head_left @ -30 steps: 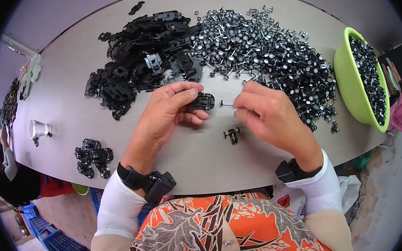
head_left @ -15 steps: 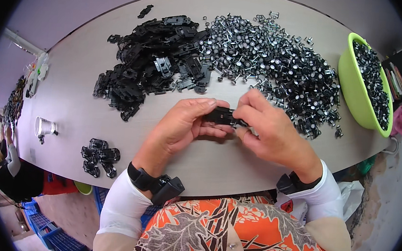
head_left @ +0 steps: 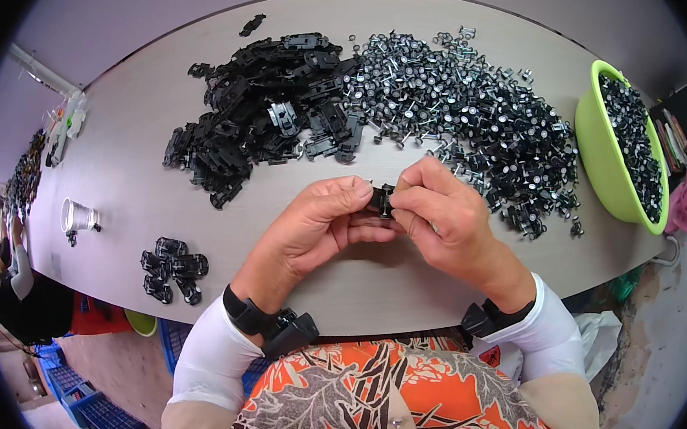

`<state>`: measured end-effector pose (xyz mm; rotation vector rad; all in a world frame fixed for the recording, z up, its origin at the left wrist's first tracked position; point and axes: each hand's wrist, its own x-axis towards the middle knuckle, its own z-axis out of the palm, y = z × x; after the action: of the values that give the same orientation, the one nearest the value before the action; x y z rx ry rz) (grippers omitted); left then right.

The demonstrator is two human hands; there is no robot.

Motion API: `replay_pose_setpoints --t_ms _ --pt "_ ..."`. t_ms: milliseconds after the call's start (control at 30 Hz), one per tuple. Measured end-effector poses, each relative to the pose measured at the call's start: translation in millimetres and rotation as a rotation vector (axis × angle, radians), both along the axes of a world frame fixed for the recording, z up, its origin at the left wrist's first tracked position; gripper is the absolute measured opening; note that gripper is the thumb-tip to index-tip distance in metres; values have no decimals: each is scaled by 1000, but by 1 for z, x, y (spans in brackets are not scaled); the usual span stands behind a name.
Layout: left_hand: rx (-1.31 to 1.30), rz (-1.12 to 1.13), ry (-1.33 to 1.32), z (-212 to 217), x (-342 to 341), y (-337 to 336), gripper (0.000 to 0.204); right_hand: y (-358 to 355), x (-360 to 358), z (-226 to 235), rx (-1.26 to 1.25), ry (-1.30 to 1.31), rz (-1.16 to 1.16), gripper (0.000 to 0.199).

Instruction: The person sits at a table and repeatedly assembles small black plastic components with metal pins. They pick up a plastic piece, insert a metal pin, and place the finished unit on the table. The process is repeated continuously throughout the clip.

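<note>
Over the middle of the table, my left hand is closed around a small black toy car chassis, thumb on top and fingers beneath. My right hand pinches at the chassis's right end, where a wheel axle with a silver bar shows against the fingertips. Those fingers partly cover both pieces. Beyond my hands lies a heap of black chassis, and beside it a large pile of wheel axles with black wheels. Several chassis with wheels sit grouped to the left of my left forearm.
A lime-green basin full of wheel axles stands at the right table edge. On the left is a small white cup. Another person's arm reaches to the table at the far left, near a dark heap of small parts.
The chassis in my left hand has turned, so its end and the silver axle now face me. My right hand has shifted slightly, its fingertips still at the chassis.
</note>
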<state>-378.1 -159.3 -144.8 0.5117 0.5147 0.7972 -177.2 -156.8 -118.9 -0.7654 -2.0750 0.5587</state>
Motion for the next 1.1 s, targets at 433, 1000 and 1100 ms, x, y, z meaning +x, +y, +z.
replay_pose_setpoints --t_ms 433,1000,1100 --pt "133 27 128 3 4 -7 20 -6 -5 -3 4 -18 -10 11" --pt "270 167 438 6 -9 -42 16 -32 -24 -3 -84 30 218 41" --pt "302 237 633 21 -13 -49 20 -32 -16 0 -152 32 360 38"
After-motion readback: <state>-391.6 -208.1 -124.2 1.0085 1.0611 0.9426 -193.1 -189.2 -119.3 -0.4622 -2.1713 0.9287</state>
